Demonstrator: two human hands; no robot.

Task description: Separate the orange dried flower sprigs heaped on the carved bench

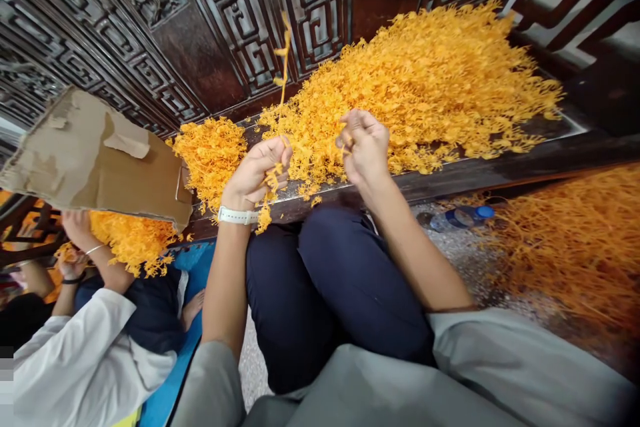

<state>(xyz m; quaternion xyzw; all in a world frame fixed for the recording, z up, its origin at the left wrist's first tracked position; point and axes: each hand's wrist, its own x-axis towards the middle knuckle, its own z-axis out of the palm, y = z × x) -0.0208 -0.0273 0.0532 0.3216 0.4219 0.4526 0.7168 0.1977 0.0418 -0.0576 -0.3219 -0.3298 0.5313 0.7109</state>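
Note:
My left hand (pixel 259 172) is closed round a bunch of orange strands (pixel 271 181); one long strand (pixel 285 57) sticks up from the fist, others hang below it by my white watch strap (pixel 238 215). My right hand (pixel 364 145) is closed in a pinch just to the right, at the front edge of a large heap of orange strands (pixel 430 80) lying on a dark wooden ledge (pixel 500 170). What the right fingers pinch is too small to name. My knees in dark trousers (pixel 330 280) are below both hands.
A smaller orange heap (pixel 210 150) lies left of my hands, beside a torn cardboard sheet (pixel 95 153). Another person in white sleeves (pixel 75 340) sits at lower left, handling strands. A plastic bottle (pixel 463 217) lies on the floor, with more orange strands (pixel 580 240) at right. Carved dark panels (pixel 200 20) stand behind.

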